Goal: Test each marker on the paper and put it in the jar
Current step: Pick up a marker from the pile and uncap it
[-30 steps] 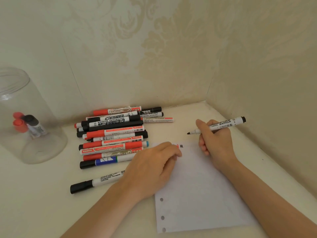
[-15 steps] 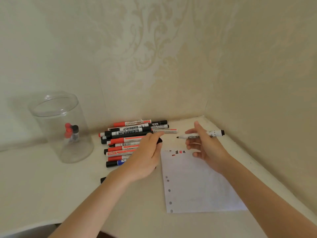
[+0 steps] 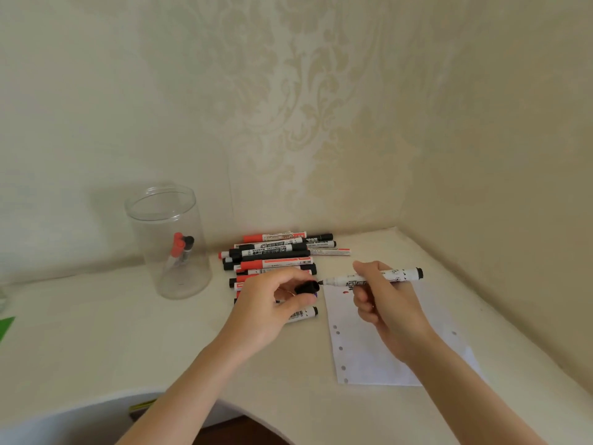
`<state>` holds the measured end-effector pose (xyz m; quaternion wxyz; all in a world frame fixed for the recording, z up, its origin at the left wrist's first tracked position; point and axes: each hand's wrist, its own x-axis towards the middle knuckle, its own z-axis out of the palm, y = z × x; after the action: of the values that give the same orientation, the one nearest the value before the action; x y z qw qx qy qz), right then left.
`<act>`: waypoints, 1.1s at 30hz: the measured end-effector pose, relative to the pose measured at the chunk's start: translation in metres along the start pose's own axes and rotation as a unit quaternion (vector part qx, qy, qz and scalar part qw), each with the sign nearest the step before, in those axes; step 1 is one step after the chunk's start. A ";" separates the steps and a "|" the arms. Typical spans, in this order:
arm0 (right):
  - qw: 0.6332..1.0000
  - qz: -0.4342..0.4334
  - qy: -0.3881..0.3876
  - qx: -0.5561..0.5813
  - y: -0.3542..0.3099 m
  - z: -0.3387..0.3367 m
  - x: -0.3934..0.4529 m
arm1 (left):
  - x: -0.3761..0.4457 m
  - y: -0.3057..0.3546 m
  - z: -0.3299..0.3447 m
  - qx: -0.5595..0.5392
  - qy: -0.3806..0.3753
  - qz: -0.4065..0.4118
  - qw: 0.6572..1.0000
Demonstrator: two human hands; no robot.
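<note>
1. I see my right hand (image 3: 383,303) gripping a white whiteboard marker with black print and a black end (image 3: 373,277), thumb and fingers curled round the barrel; it lies nearly level, with the bare tip pointing left.
2. My left hand (image 3: 272,305) pinches a small black marker cap (image 3: 307,288) between thumb and curled fingers, its open end facing the marker's tip. Tip and cap sit just beside each other; I cannot tell whether they touch.
3. Both hands hang above the cream tabletop (image 3: 96,332), near the top edge of a white sheet of hole-punched paper (image 3: 369,354) that lies flat to the right. A small red mark (image 3: 345,292) shows near the sheet's top.
4. A pile of red, black and white markers (image 3: 276,255) lies behind the left hand, barrels running left to right, stacked close together. One more white marker with a barcode and black end (image 3: 303,313) lies just below that hand, partly covered by it.
5. A tall clear plastic jar (image 3: 168,242) stands upright to the left of the pile, apart from it, open at the top. Inside lean a red-capped marker (image 3: 176,248) and a black-capped one (image 3: 187,247), touching each other.
6. Patterned cream wallpaper (image 3: 305,123) covers both walls of the corner.
</note>
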<state>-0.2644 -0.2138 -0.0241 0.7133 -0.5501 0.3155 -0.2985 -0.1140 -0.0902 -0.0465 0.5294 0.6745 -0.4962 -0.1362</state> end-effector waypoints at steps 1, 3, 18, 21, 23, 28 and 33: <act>1.000 -0.001 -0.001 -0.007 -0.001 0.003 -0.001 | -0.001 0.001 -0.001 -0.001 0.000 0.001 1.000; 0.999 -0.004 -0.002 -0.034 -0.002 0.007 -0.003 | -0.004 0.003 -0.002 -0.005 0.002 0.007 1.000; 0.994 0.065 0.077 0.036 0.015 0.039 -0.003 | -0.003 -0.007 0.009 0.000 0.064 0.056 0.996; 0.990 0.088 0.083 0.071 0.018 0.046 -0.001 | -0.002 -0.012 0.008 0.027 0.070 0.080 0.994; 0.986 0.112 0.085 0.091 0.019 0.049 0.001 | -0.002 -0.014 0.006 0.049 0.070 0.105 0.991; 0.981 0.163 0.050 0.092 0.022 0.052 0.005 | -0.006 -0.019 -0.005 0.047 0.055 0.114 0.991; 0.965 0.171 -0.069 0.187 0.013 0.061 0.006 | -0.002 -0.002 -0.019 -0.256 0.092 -0.069 0.960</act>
<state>-0.2121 -0.1797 -0.0254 0.8640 -0.3641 0.2932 -0.1871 -0.1001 -0.0774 -0.0413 0.7170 0.5583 -0.3467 -0.2323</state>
